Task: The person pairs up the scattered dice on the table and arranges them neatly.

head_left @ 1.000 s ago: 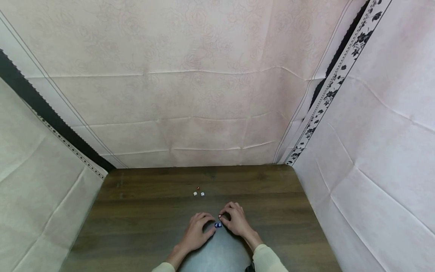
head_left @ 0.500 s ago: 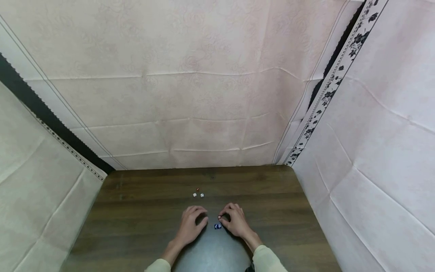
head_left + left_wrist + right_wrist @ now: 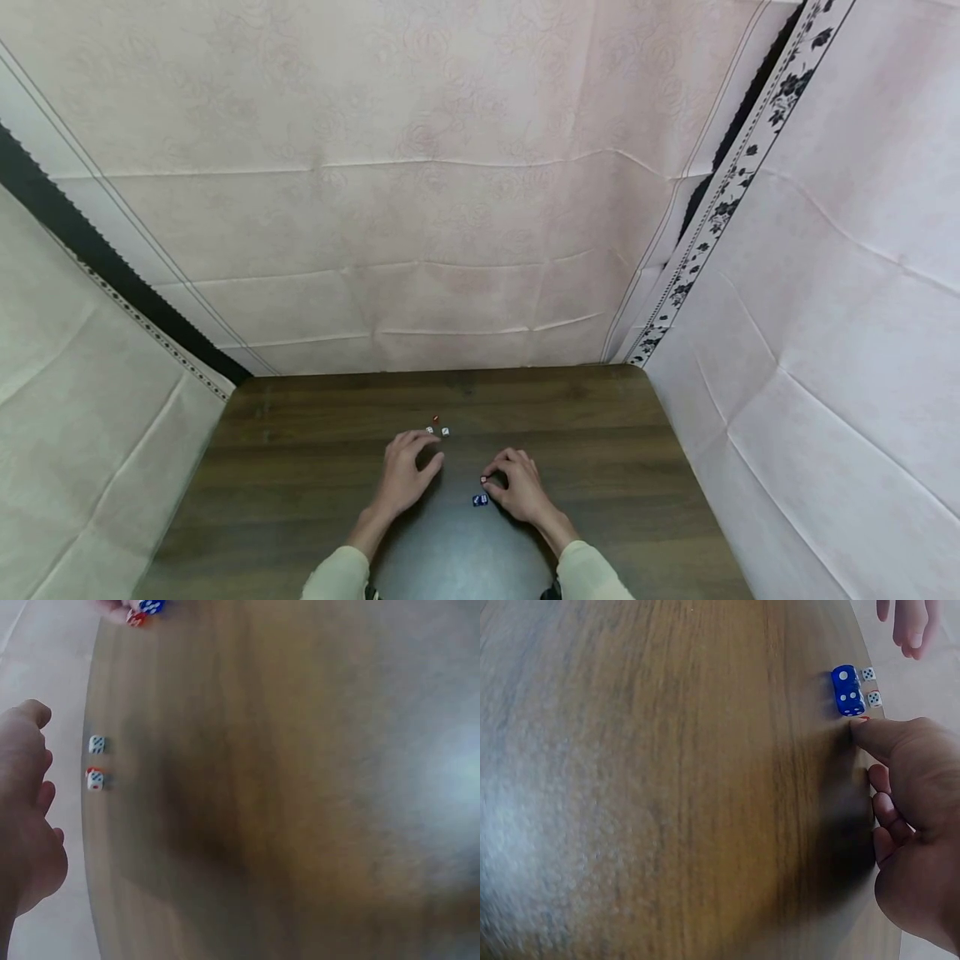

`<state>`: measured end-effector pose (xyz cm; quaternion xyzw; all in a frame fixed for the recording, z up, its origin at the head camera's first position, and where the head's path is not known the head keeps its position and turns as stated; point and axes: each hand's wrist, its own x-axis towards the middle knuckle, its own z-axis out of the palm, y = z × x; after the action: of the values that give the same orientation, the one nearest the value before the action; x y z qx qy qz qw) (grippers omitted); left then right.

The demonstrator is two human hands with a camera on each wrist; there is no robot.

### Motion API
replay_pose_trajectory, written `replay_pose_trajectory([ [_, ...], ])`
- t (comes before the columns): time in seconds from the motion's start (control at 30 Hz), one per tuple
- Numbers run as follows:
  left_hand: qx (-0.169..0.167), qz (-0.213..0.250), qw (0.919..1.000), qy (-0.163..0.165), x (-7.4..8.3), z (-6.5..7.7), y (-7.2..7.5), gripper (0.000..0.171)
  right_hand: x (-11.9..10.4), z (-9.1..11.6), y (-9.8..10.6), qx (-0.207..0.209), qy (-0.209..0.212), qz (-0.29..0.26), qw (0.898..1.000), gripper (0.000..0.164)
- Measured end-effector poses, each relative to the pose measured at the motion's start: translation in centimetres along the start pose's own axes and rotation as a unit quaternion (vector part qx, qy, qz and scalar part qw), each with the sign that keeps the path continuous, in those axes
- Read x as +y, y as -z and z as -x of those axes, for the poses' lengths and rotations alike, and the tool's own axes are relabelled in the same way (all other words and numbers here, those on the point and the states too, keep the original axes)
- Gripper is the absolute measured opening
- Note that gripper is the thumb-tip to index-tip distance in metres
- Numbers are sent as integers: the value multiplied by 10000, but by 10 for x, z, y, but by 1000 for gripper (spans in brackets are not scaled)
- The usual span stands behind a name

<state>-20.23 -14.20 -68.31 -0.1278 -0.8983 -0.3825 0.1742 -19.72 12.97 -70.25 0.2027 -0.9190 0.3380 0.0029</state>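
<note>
My right hand [image 3: 519,486] pinches a red die [image 3: 136,618] between thumb and fingers, low over the table. In the right wrist view only a sliver of that die shows at the thumb tip. Touching or very near it, two blue dice [image 3: 847,690] sit side by side. My left hand [image 3: 407,471] hovers with thumb and fingers apart and nothing between them. Just beyond its fingertips are one white die [image 3: 430,430], another white die [image 3: 446,432] and, behind them, a second red die [image 3: 436,418].
A brown wood-grain table [image 3: 300,467] lies under both hands. Pale patterned cloth [image 3: 465,208] hangs behind its far edge, and more cloth [image 3: 825,333] hangs along the right side. Light glares on the table's near middle.
My left hand has moved away from the blue dice, leftward and forward to the white dice. The right hand stays in place, still pinching the red die.
</note>
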Motion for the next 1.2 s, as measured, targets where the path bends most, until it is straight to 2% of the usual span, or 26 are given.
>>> replay_pose_trajectory([
  [0.2, -82, 68, 9996, 253, -5, -17, 9, 27, 0, 1, 0, -39, -16, -41, 10000, 5],
  [0.47, -5, -20, 9993, 367, -10, -32, 11, 25, -1, 2, 0, -66, -55, -105, 9999, 5],
  [0.6, -105, -16, 9985, 546, -14, -38, 10, 25, -2, 3, 0, -94, -67, -157, 9998, 6],
  [0.87, -285, 88, 9934, 1103, -24, -46, 5, 29, -1, 2, 0, -46, -49, -88, 9999, 5],
  [1.2, -429, 0, 9916, 1223, -29, -55, -6, 33, 1, 1, 0, -80, -45, -69, 9999, 5],
])
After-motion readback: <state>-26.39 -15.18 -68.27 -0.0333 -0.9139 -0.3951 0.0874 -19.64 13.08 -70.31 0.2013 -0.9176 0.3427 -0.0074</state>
